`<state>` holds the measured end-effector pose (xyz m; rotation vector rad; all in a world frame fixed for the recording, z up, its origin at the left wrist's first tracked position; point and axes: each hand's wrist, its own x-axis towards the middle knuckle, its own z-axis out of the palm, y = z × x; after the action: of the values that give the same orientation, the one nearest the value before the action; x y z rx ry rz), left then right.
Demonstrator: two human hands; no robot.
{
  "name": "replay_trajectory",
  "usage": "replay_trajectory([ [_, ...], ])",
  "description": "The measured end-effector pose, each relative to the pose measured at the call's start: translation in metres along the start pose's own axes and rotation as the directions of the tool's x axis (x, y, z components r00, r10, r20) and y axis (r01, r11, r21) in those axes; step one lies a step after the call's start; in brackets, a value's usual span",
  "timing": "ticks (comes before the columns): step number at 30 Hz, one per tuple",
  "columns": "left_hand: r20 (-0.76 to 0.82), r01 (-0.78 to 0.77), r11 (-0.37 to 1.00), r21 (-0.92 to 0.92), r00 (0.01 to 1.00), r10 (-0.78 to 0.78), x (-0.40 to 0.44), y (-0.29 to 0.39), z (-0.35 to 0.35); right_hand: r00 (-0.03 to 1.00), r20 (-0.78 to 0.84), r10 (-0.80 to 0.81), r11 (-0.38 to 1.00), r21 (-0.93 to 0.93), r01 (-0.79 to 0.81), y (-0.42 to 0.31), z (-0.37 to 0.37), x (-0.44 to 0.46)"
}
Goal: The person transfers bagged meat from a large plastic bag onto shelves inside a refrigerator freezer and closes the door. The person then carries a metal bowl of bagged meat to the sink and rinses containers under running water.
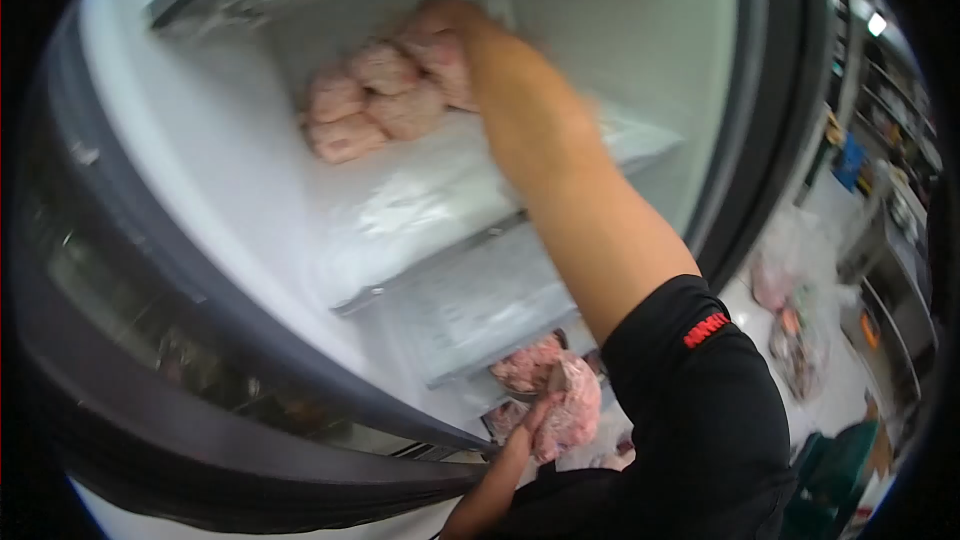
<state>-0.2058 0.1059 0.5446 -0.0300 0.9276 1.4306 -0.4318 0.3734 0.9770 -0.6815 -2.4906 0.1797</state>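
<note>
Inside a white-walled cold cabinet, several pale pink packs of meat [385, 95] are bunched on a shelf lined with clear plastic [400, 205]. My right arm reaches in from the lower right, and my right hand [452, 18] is against the rearmost pack at the right of the bunch. Its fingers blur into the meat, so their grip is unclear. Low in the view, my left hand [537, 418] is closed around a bagged lump of pink meat [572, 410]. More minced meat [528, 365] lies just behind that lump.
The cabinet's dark door frame [755, 130] curves down the right, and a dark-edged door spans the left. Clear bags with food [795, 340] lie on the floor at the right. Beyond them are metal shelving [900, 230] and a green bin [830, 480].
</note>
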Motion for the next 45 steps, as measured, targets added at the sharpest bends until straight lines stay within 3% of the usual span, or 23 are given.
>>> replay_trajectory([
  [4, 0.230, 0.055, 0.991, -0.119, 0.973, -0.027, 0.032, -0.021, -0.029, 0.998, 0.052, 0.020, 0.998, 0.051, -0.022, -0.017, -0.046, -0.066],
  [6, 0.338, 0.100, 0.981, -0.165, 0.940, -0.039, 0.046, -0.034, -0.030, 0.983, 0.182, 0.021, 0.998, -0.064, -0.009, -0.037, -0.075, -0.079],
  [9, 0.486, 0.169, 0.966, -0.197, 0.872, -0.053, 0.063, -0.056, -0.003, 0.884, 0.424, -0.197, 0.964, -0.082, 0.254, -0.003, -0.115, -0.113],
  [11, 0.485, 0.129, 0.970, -0.206, 0.874, -0.013, 0.066, -0.068, 0.032, 0.862, 0.253, -0.439, 0.897, 0.064, 0.438, 0.025, -0.132, -0.204],
  [13, 0.485, 0.059, 0.992, -0.107, 0.874, 0.000, 0.074, -0.072, 0.047, 0.763, 0.136, -0.632, 0.771, 0.011, 0.637, 0.064, -0.131, -0.269],
  [14, 0.488, 0.036, 0.997, -0.071, 0.873, 0.003, 0.080, -0.073, 0.055, 0.739, 0.010, -0.673, 0.720, 0.235, 0.653, 0.095, -0.132, -0.315],
  [16, 0.506, -0.227, 0.969, 0.097, 0.850, 0.149, 0.091, -0.071, 0.075, 0.878, -0.061, -0.475, 0.785, 0.421, 0.454, 0.147, -0.136, -0.407],
  [17, 0.517, -0.224, 0.969, 0.103, 0.845, 0.140, 0.092, -0.069, 0.090, 0.933, -0.101, -0.347, 0.828, 0.433, 0.355, 0.181, -0.131, -0.449],
  [18, 0.618, -0.201, 0.977, 0.070, 0.778, 0.116, 0.085, -0.064, 0.105, 0.983, -0.183, -0.020, 0.744, 0.655, 0.137, 0.207, -0.116, -0.490],
  [19, 0.718, -0.177, 0.984, 0.027, 0.688, 0.105, 0.082, -0.061, 0.128, 0.923, -0.231, 0.307, 0.624, 0.782, -0.011, 0.234, -0.088, -0.523],
  [21, 0.704, -0.048, 0.998, -0.036, 0.707, 0.060, 0.073, -0.059, 0.165, 0.755, -0.201, 0.624, 0.289, 0.957, 0.015, 0.267, -0.020, -0.578],
  [23, 0.782, 0.002, 0.998, 0.066, 0.621, -0.053, 0.080, -0.059, 0.192, 0.801, -0.191, 0.568, -0.090, 0.952, 0.291, 0.253, 0.037, -0.603],
  [25, 0.765, -0.499, 0.802, 0.329, 0.639, 0.084, 0.069, -0.058, 0.231, 0.838, 0.020, 0.546, -0.640, 0.655, 0.402, 0.231, 0.066, -0.631],
  [26, 0.821, -0.765, 0.493, 0.414, 0.548, 0.160, 0.063, -0.053, 0.244, 0.845, 0.023, 0.535, -0.644, 0.658, 0.390, 0.229, 0.055, -0.631],
  [27, 0.899, -0.873, -0.264, 0.411, 0.341, 0.273, 0.053, -0.038, 0.246, 0.890, -0.017, 0.455, -0.653, 0.673, 0.347, 0.220, 0.037, -0.633],
  [29, 0.878, -0.797, -0.453, 0.400, 0.192, 0.438, 0.029, -0.010, 0.243, 0.937, -0.060, 0.343, -0.663, 0.692, 0.287, 0.220, 0.014, -0.627],
  [30, 0.842, -0.837, -0.359, 0.413, 0.200, 0.501, 0.017, 0.004, 0.236, 0.903, -0.058, 0.426, -0.516, 0.804, 0.295, 0.226, 0.004, -0.622],
  [33, 0.696, -0.844, 0.107, 0.525, 0.499, 0.517, 0.005, 0.026, 0.187, 0.825, -0.198, 0.529, -0.042, 0.965, 0.258, 0.208, -0.043, -0.573],
  [35, 0.666, -0.837, 0.216, 0.503, 0.535, 0.521, 0.010, 0.023, 0.155, 0.911, -0.167, 0.376, -0.095, 0.971, 0.218, 0.182, -0.082, -0.517],
  [37, 0.627, -0.783, 0.306, 0.541, 0.618, 0.474, 0.011, 0.022, 0.137, 0.956, -0.112, 0.271, -0.340, 0.918, 0.204, 0.135, -0.116, -0.447],
  [39, 0.615, -0.749, 0.315, 0.583, 0.661, 0.431, 0.017, 0.020, 0.122, 0.999, -0.020, 0.029, -0.407, 0.913, 0.030, 0.132, -0.121, -0.369],
  [43, 0.637, -0.729, 0.298, 0.616, 0.684, 0.356, 0.017, 0.020, 0.102, 0.983, 0.100, 0.153, -0.355, 0.934, -0.040, 0.104, -0.113, -0.223],
  [45, 0.648, -0.728, 0.380, 0.571, 0.684, 0.336, 0.010, 0.021, 0.090, 0.995, 0.042, 0.095, -0.344, 0.939, -0.007, 0.093, -0.103, -0.165],
])
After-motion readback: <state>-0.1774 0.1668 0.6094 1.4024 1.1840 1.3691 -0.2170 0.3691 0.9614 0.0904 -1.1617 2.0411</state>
